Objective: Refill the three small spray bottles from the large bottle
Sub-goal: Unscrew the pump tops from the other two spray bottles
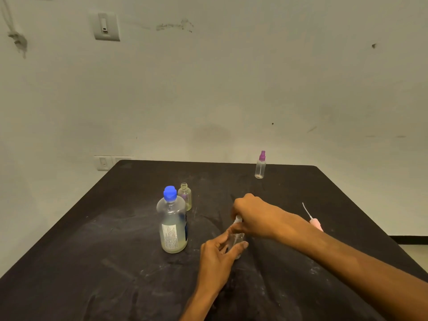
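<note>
my left hand (220, 253) is wrapped around the body of a small clear spray bottle (236, 242) that stands on the black table (92, 262), fingers curled on its near side and thumb pressed across the front, so the grip is closed on it. my right hand (252, 215) comes in from the right and sits over the top of that same bottle, fingers pinched shut around its white spray head (238, 220); whether the head is screwed on or loose i cannot tell, because my fingers cover the neck. the large bottle (172, 224) stands upright to the left of my hands, near but not touching them, with its blue cap (170, 193) on, pale liquid in its lower part and a white label facing me. just behind it and slightly to the right stands a second small bottle (185, 196) with its neck open and no sprayer on it. a third small bottle (260, 166), clear with a purple spray top (262, 155), stands well apart near the far edge of the table. a pink sprayer head (316, 223) with its thin white dip tube (306, 209) lies on the table beyond my right forearm, partly hidden by it. a plain pale wall (231, 77) rises behind the table.
</note>
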